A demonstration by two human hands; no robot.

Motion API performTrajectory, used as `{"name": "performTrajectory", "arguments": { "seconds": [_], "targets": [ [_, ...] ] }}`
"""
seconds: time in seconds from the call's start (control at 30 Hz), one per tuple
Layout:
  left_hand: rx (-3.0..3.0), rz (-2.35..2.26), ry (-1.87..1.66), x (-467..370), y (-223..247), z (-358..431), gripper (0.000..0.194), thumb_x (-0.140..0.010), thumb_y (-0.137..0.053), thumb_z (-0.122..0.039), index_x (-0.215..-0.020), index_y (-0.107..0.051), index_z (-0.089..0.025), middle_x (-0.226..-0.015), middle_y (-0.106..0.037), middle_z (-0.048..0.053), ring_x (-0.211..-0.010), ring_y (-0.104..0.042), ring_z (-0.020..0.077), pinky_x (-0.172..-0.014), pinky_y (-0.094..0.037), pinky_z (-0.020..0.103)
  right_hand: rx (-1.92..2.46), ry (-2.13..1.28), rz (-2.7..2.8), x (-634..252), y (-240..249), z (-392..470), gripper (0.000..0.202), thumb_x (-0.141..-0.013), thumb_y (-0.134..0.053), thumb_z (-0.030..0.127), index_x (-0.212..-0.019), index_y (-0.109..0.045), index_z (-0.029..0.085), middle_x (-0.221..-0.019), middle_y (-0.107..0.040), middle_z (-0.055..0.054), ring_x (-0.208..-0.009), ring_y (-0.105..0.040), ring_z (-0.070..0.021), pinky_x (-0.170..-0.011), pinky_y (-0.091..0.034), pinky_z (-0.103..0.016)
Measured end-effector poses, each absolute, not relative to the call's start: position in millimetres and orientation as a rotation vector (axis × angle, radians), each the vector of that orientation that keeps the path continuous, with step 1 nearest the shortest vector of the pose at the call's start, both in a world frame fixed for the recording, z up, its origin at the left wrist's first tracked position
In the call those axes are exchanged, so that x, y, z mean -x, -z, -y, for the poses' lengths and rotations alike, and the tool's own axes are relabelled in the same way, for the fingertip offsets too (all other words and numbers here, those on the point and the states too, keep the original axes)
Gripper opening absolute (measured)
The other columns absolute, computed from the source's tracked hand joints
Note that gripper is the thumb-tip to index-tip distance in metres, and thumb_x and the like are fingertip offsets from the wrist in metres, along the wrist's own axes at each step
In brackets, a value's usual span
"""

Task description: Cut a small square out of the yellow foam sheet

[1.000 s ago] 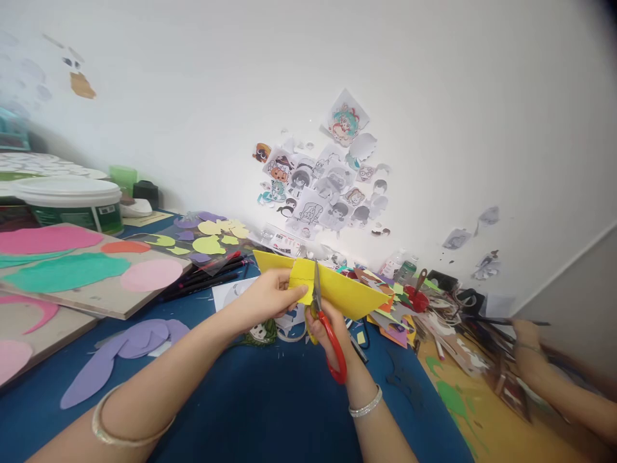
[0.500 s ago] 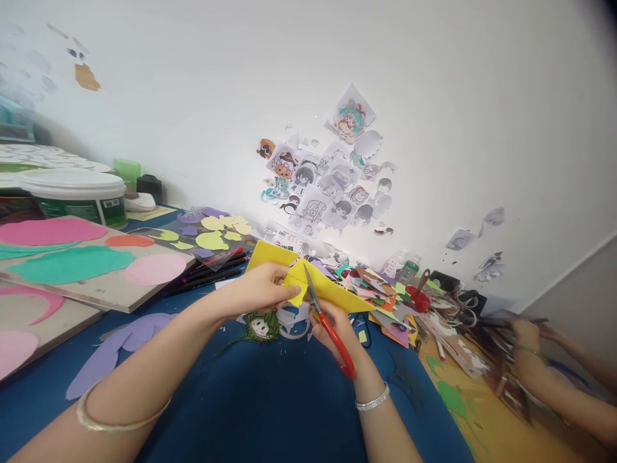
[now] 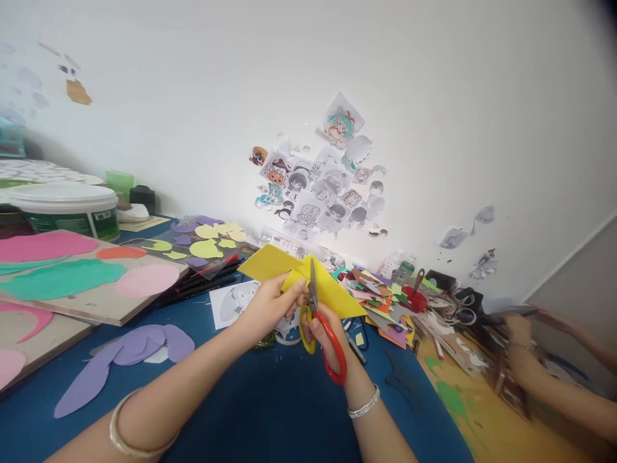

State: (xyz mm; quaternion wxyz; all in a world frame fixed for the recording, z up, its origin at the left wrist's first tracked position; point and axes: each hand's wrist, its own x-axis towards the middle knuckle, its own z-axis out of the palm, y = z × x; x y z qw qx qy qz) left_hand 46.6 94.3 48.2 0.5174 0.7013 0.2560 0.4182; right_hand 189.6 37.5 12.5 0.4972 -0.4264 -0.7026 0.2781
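My left hand (image 3: 274, 297) pinches a sheet of yellow paper (image 3: 332, 285) near its middle, thumb on top. The sheet is bent, with one flap out to the left and a longer one to the right. Closed around the handles of red-handled scissors (image 3: 332, 344) is my right hand (image 3: 328, 326). Their blades point up and lie against the yellow paper, just right of my left thumb. A yellow loop (image 3: 307, 329) shows beside the red handle. Under my hands, a green-haired cutout and some white paper are mostly covered.
Purple cutouts (image 3: 130, 360) and a drawing on white paper (image 3: 232, 303) lie on the blue table. Boards with coloured shapes (image 3: 101, 302) stand left, near a white-lidded tub (image 3: 62, 206). Paper scraps (image 3: 380, 299) are piled right. Another person's arm (image 3: 554, 373) reaches in at far right.
My left hand has shifted slightly down on the yellow paper, whose left flap now lies flatter. The scissor handles have turned, and a yellow loop shows. The view has swung slightly right.
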Motion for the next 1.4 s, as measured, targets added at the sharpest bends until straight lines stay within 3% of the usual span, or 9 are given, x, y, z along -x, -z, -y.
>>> {"name": "performTrajectory", "arguments": {
  "seconds": [0.27, 0.57, 0.7, 0.8, 1.07, 1.17, 1.33, 1.4],
  "targets": [
    [-1.769, -0.727, -0.987, -40.4, -56.7, -94.1, 0.033, -0.076, -0.045, -0.053, -0.072, -0.048, -0.021, -0.045, -0.036, -0.009, -0.041, -0.031, 0.0064, -0.041, -0.024, 0.022, 1.026, -0.757, 1.732, -197.8, -18.7, -34.8, 0.049, -0.077, -0.05, 0.063, -0.089, -0.051, 0.016, -0.066, -0.04, 0.001, -0.055, -0.035, -0.0101, -0.049, -0.032, -0.023],
    [-1.877, -0.757, -0.932, -34.0, -61.1, -101.6, 0.034, -0.074, -0.047, -0.052, -0.063, -0.045, -0.02, -0.047, -0.039, -0.008, -0.043, -0.033, 0.0054, -0.042, -0.024, 0.021, 1.074, -0.788, 1.748, -199.8, -20.3, -33.7, 0.05, -0.079, -0.052, 0.059, -0.104, -0.052, 0.016, -0.069, -0.038, 0.001, -0.057, -0.034, -0.0098, -0.05, -0.03, -0.024],
    [-1.86, -0.802, -0.933, -33.6, -59.3, -105.9, 0.034, -0.072, -0.049, -0.054, -0.072, -0.049, -0.02, -0.043, -0.036, -0.009, -0.04, -0.031, 0.0064, -0.04, -0.02, 0.022, 1.111, -0.766, 1.745, -202.3, -23.2, -34.8, 0.052, -0.075, -0.057, 0.059, -0.102, -0.055, 0.014, -0.066, -0.039, 0.002, -0.055, -0.035, -0.009, -0.05, -0.03, -0.023],
    [-1.833, -0.812, -0.956, -34.9, -58.1, -104.9, 0.035, -0.072, -0.049, -0.055, -0.082, -0.048, -0.021, -0.044, -0.04, -0.01, -0.04, -0.032, 0.0071, -0.04, -0.021, 0.021, 1.116, -0.75, 1.74, -202.4, -24.3, -34.5, 0.054, -0.075, -0.056, 0.06, -0.101, -0.056, 0.014, -0.066, -0.039, 0.002, -0.055, -0.035, -0.0091, -0.05, -0.03, -0.023],
    [-1.836, -0.812, -0.976, -39.4, -59.1, -95.9, 0.032, -0.073, -0.048, -0.053, -0.076, -0.05, -0.02, -0.045, -0.039, -0.009, -0.043, -0.036, 0.0082, -0.044, -0.025, 0.022, 1.074, -0.776, 1.719, -196.2, -16.9, -37.5, 0.059, -0.076, -0.047, 0.067, -0.106, -0.053, 0.017, -0.067, -0.039, 0.001, -0.054, -0.035, -0.01, -0.049, -0.032, -0.024],
    [-1.812, -0.796, -0.964, -39.8, -58.1, -97.9, 0.035, -0.072, -0.048, -0.054, -0.078, -0.05, -0.02, -0.045, -0.037, -0.009, -0.042, -0.033, 0.0076, -0.043, -0.024, 0.022, 1.073, -0.783, 1.708, -194.4, -16.7, -37.2, 0.059, -0.076, -0.046, 0.069, -0.101, -0.053, 0.016, -0.067, -0.04, 0.001, -0.054, -0.036, -0.0099, -0.049, -0.032, -0.024],
    [-1.735, -0.75, -0.958, -38.8, -58.0, -101.8, 0.036, -0.071, -0.051, -0.055, -0.08, -0.049, -0.02, -0.044, -0.038, -0.009, -0.04, -0.031, 0.0071, -0.042, -0.024, 0.023, 1.071, -0.774, 1.708, -193.4, -21.9, -33.2, 0.05, -0.077, -0.049, 0.066, -0.077, -0.051, 0.016, -0.062, -0.039, 0.002, -0.053, -0.034, -0.0092, -0.048, -0.029, -0.023],
    [-1.704, -0.727, -0.96, -38.1, -58.9, -101.9, 0.035, -0.071, -0.05, -0.055, -0.076, -0.047, -0.02, -0.045, -0.039, -0.009, -0.039, -0.032, 0.0069, -0.042, -0.024, 0.023, 1.073, -0.773, 1.708, -194.0, -23.0, -32.6, 0.05, -0.076, -0.05, 0.065, -0.079, -0.052, 0.015, -0.062, -0.039, 0.002, -0.053, -0.034, -0.009, -0.048, -0.029, -0.022]
  ]
}}
